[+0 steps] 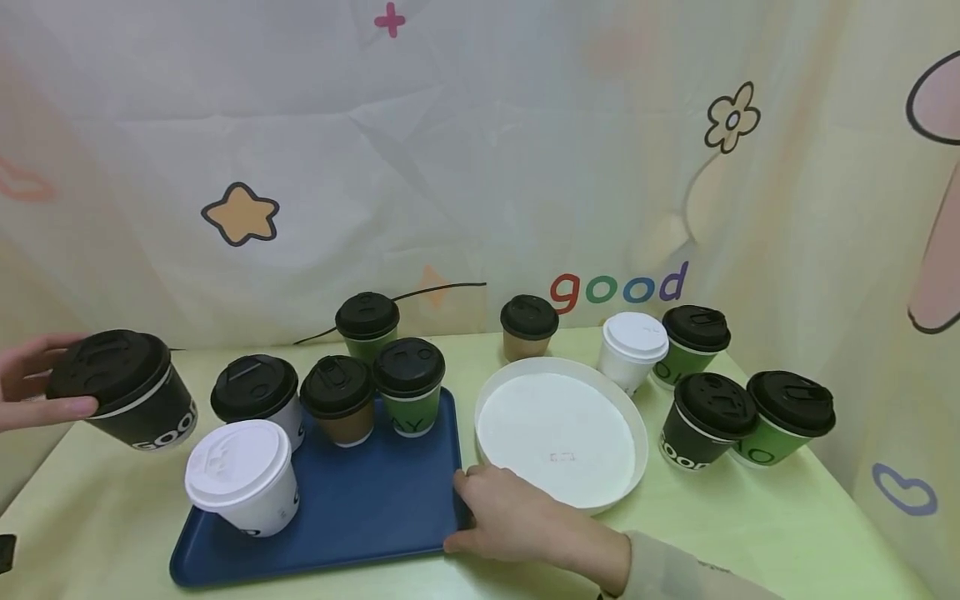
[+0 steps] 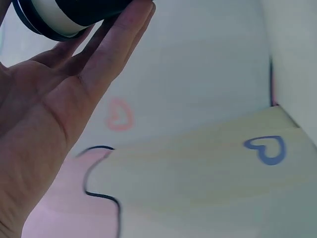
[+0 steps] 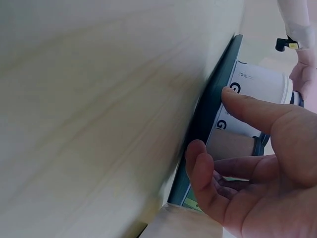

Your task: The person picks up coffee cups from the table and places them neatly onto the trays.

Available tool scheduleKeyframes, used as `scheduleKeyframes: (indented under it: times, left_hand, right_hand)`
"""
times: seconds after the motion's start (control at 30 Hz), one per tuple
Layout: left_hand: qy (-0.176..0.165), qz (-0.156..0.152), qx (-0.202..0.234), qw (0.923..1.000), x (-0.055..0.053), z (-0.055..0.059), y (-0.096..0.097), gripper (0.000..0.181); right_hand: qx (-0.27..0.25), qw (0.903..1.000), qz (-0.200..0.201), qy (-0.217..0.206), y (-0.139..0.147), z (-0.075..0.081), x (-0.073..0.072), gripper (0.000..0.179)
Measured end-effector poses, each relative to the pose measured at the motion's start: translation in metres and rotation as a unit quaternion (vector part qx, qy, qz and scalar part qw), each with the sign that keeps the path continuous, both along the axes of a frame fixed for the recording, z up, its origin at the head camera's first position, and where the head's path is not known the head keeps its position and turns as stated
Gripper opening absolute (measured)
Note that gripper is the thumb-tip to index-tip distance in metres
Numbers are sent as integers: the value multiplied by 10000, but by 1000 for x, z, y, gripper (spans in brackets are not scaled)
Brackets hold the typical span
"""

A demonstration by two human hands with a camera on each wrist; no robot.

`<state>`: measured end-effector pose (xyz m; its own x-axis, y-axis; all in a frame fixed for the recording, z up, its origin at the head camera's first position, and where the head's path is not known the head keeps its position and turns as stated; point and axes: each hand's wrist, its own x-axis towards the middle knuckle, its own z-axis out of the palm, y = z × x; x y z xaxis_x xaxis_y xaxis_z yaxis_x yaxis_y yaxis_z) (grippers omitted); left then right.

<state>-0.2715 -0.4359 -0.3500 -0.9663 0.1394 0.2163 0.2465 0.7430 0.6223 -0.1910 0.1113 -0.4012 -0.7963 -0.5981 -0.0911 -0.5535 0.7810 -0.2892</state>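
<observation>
On the left, my left hand (image 1: pixel 33 379) grips a black paper coffee cup (image 1: pixel 161 417) by its black lid, thumb in front and fingers behind. The cup is tilted, left of the blue tray (image 1: pixel 367 508). The left wrist view shows part of the cup (image 2: pixel 59 17) above the palm. My right hand (image 1: pixel 517 517) holds the tray's right edge near the front corner, fingers curled in the right wrist view. On the tray stand a white-lidded white cup (image 1: pixel 243 479), a black-lidded white cup (image 1: pixel 258 392), a brown cup (image 1: pixel 341 400) and a green cup (image 1: pixel 411 387).
Behind the tray stands another green cup (image 1: pixel 367 325). A round white tray (image 1: pixel 562 433) lies right of the blue one. Around it are a small brown cup (image 1: pixel 528 329), a white cup (image 1: pixel 632 350), a black cup (image 1: pixel 705 421) and two green cups (image 1: pixel 787 417). A printed curtain (image 1: pixel 450 167) hangs behind.
</observation>
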Motion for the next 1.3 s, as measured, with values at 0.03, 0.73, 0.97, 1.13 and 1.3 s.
scheduleKeyframes:
  times: [0.03,0.73,0.97,1.13,1.3]
  left_hand:
    - [75,54,-31,10000,1,1,0,74]
    - [531,-883,358,9940,35,61,83,88]
    - [120,-1686,480,9844,45,81,123,95]
    - [-433,-2321,400,9709,51,90,152,91]
    - [-377,-2588,180,9650,56,93,176,85]
  right_hand:
    - [10,10000,-3,-8,0,0,0,49]
    - [2,10000,2,-4,-1,0,1,48]
    - [-30,10000,1,6,0,1,0,47]
    - [-83,10000,31,15,0,1,1,46]
    - [-95,9999,66,51,-1,1,1,47]
